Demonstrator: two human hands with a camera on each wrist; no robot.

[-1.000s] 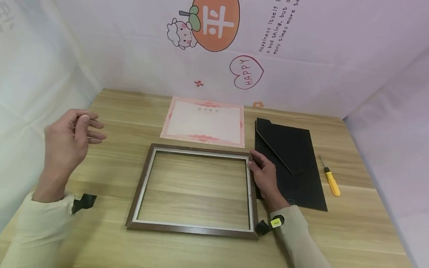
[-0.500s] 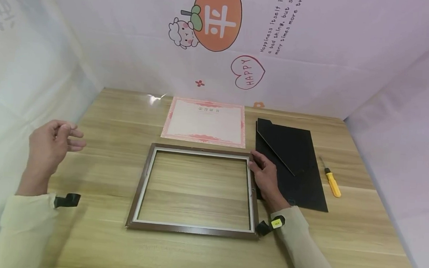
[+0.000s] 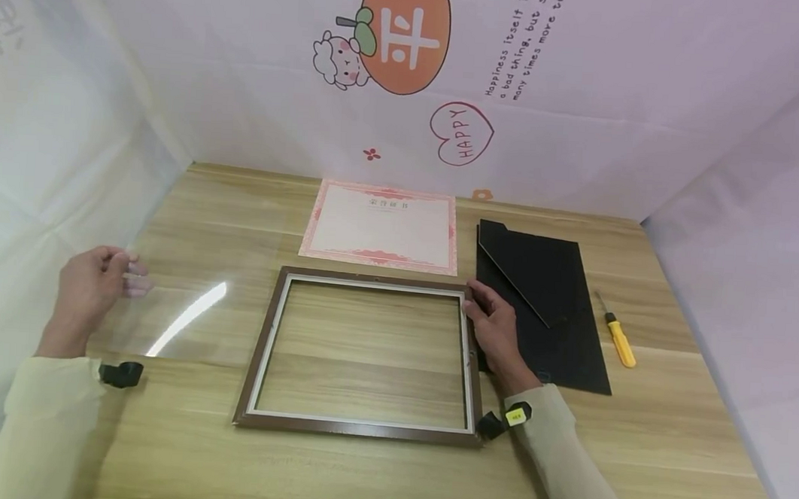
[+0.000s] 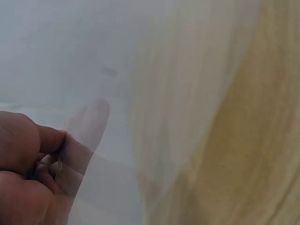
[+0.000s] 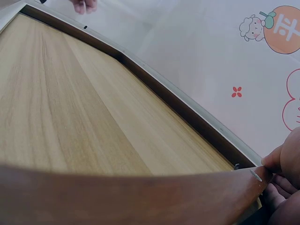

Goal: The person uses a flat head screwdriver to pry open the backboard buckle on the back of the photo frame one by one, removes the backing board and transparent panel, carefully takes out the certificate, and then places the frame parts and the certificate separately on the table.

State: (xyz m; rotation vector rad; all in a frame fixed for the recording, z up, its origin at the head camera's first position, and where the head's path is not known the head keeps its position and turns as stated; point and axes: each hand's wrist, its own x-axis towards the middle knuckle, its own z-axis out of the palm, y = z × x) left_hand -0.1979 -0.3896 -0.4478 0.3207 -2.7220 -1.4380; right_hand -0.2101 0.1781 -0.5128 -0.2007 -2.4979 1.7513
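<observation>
My left hand pinches the left edge of a clear, see-through sheet, held over the left part of the table. A bright streak of glare crosses the sheet, and some fingers show through it in the left wrist view. To its right lies a brown picture frame with a pale inner edge; bare wood shows through its opening. My right hand grips the frame's far right corner, thumb on the near face. In the right wrist view the fingers hold that same corner.
A pink-bordered certificate lies behind the frame. Black backing boards lie on the right, partly under the right hand. Beyond them is a yellow-handled screwdriver. White cloth walls stand around the table's back and sides.
My left hand has moved left and a little nearer. The clear sheet, barely visible before apart from a glint, now shows a broad glare streak. The right hand and frame stay put.
</observation>
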